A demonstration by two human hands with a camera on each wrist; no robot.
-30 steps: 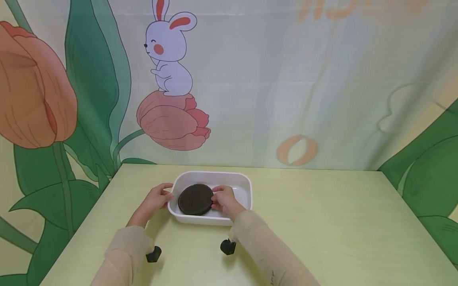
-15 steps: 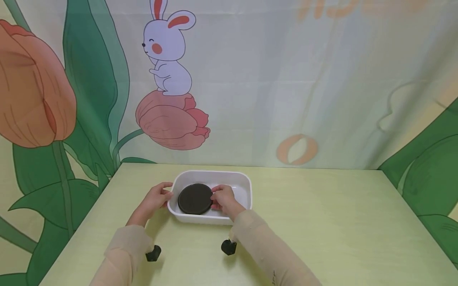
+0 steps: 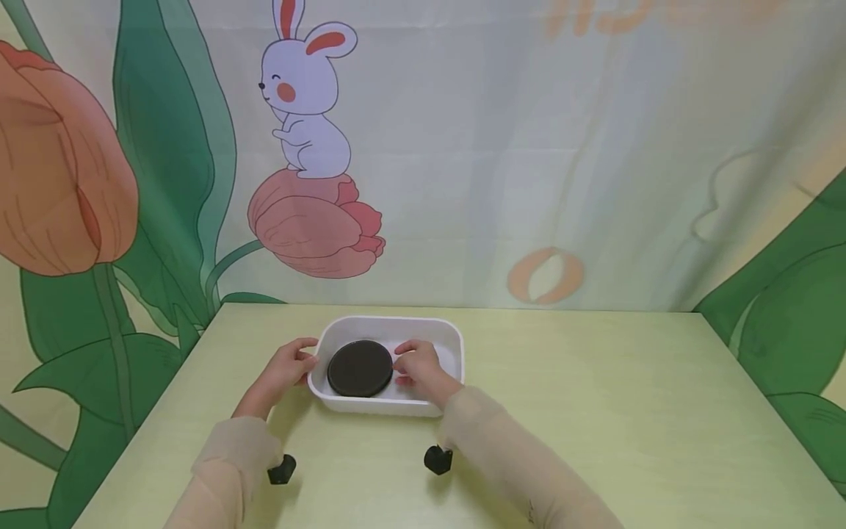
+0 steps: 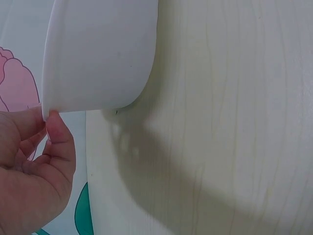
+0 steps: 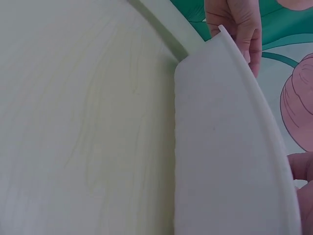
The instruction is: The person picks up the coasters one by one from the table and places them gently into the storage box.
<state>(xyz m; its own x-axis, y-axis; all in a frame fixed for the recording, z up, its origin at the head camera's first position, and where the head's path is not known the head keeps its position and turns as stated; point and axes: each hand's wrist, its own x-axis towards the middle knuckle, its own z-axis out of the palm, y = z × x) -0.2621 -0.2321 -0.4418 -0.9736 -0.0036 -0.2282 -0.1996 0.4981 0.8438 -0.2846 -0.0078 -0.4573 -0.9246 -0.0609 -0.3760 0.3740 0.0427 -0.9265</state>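
A white rectangular tub stands on the pale green table, at about 11 o'clock from the table's centre. Inside it, toward its 9 o'clock end, lies a flat black round disc; the 3 o'clock end shows bare white floor. The left hand grips the tub's 9 o'clock rim, thumb and fingers curled over the edge. The right hand reaches into the tub, its curled fingers pinching the disc's 3 o'clock edge. Both forearms wear beige sleeves. Behind the table hangs a printed backdrop with a rabbit and tulips.
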